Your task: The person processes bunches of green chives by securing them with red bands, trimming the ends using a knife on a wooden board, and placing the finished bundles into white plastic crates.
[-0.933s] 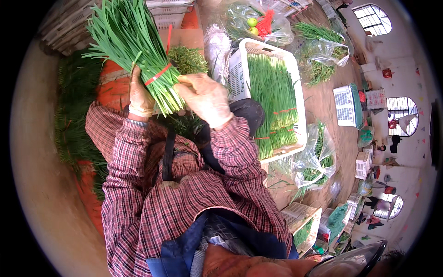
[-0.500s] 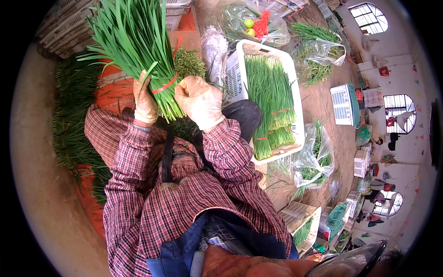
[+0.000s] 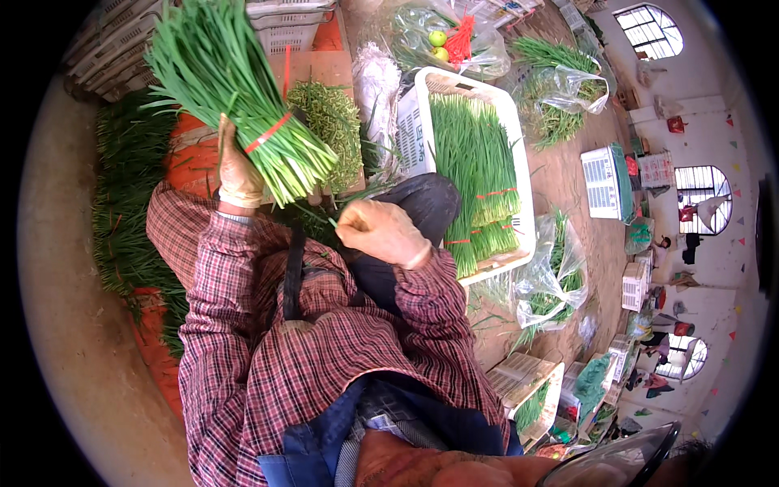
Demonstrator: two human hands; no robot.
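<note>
My left hand, in a thin tan glove, grips a thick bunch of green chives tied with a red band near the cut ends. The bunch is raised, leaves fanning up and to the left. My right hand, also gloved, hovers below the cut ends, fingers curled, pinching a small green scrap. A white plastic crate to the right holds several banded chive bundles laid flat.
Loose chives lie piled on the left over orange sacks. A heap of green trimmings sits on a cardboard surface ahead. Clear bags with greens, stacked crates and a scale stand around. People are far right.
My left hand has lifted the bunch higher and to the left. My right hand has let go of the cut ends and dropped down away from them.
</note>
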